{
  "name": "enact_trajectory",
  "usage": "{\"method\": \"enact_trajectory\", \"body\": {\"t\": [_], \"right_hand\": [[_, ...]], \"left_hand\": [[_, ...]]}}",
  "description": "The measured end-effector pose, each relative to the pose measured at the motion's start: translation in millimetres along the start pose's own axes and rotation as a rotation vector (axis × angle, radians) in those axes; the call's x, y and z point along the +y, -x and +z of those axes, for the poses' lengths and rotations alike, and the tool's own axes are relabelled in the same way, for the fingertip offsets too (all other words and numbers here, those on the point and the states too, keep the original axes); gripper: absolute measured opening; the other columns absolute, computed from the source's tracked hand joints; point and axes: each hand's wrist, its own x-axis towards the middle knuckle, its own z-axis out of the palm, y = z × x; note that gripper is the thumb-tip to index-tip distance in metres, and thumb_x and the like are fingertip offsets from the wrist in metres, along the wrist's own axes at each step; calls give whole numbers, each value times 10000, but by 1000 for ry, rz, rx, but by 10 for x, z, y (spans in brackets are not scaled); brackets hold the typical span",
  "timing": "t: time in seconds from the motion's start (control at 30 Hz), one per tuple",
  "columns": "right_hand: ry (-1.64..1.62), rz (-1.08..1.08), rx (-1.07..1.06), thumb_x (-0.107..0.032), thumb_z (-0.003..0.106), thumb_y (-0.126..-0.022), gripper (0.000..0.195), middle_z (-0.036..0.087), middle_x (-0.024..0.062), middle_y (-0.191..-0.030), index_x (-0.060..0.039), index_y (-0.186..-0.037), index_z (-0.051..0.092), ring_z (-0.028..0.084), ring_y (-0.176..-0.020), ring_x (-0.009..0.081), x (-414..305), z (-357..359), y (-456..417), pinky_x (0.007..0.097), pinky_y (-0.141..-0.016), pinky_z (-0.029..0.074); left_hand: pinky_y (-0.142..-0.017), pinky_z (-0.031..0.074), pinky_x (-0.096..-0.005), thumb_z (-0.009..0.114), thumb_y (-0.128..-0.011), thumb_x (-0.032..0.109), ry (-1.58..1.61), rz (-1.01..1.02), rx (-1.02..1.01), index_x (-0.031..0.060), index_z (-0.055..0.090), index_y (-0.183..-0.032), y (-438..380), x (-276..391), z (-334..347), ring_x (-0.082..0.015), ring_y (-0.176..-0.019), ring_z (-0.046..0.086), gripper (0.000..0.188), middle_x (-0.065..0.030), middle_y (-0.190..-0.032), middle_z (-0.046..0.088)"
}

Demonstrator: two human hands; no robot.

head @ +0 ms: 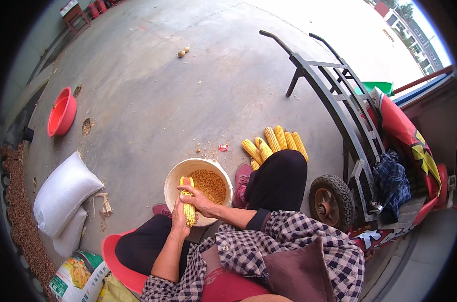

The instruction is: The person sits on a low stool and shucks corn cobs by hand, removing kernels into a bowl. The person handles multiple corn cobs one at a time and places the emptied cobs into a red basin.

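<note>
An ear of corn (pixel 189 213), partly stripped so that reddish cob shows at its far end, is held in both hands over the near left side of a white bucket (pixel 169 187). My left hand (pixel 180 217) grips its lower part from the left. Over the ear's upper half lies my right hand (pixel 198 200), its thumb and fingers against the kernels. Loose corn kernels (pixel 210 185) cover the bottom of the bucket, which stands on the floor between my feet. Several whole ears of corn (pixel 272 140) lie beyond my right knee.
A black hand truck (pixel 336 90) with a rubber-tyred wheel (pixel 331 204) stands at the right. Leftward are a red plastic basin (pixel 63 112), a full white sack (pixel 68 192) and a printed bag (pixel 75 277). Scattered kernels and a small red wrapper (pixel 223 147) lie beyond the bucket.
</note>
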Motion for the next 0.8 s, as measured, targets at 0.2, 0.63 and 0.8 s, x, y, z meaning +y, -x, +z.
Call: {"method": "enact_trajectory", "body": {"t": [0.2,0.63,0.8], "right_hand": [[0,-52,-32,-246,572,-947,444,527,83,-1110,-102,-1347,448,552,-1014,175,136,-111,-104,317,-844,494],[-223,29,-30,-212,542,-919,557,558,54,-969,-108,-1423,332,593,-699,114,-130,-34,6,257,-525,493],[260,-175,105,-229,512,-949,347,562,80,-1099,-69,-1255,539,532,-948,137,225,-191,-102,254,-792,471]], "left_hand": [[-389,434,-279,374,-960,554,126,-130,-68,217,473,-1227,-45,-45,-76,-173,-488,546,441,-47,-857,570],[-436,378,-259,390,-945,574,385,-213,-150,195,541,-1052,-171,-56,-36,-160,-514,511,422,-32,-765,555],[-414,370,-264,414,-936,562,278,-216,-93,202,540,-1031,-165,-158,30,-154,-497,502,393,5,-761,555]]}}
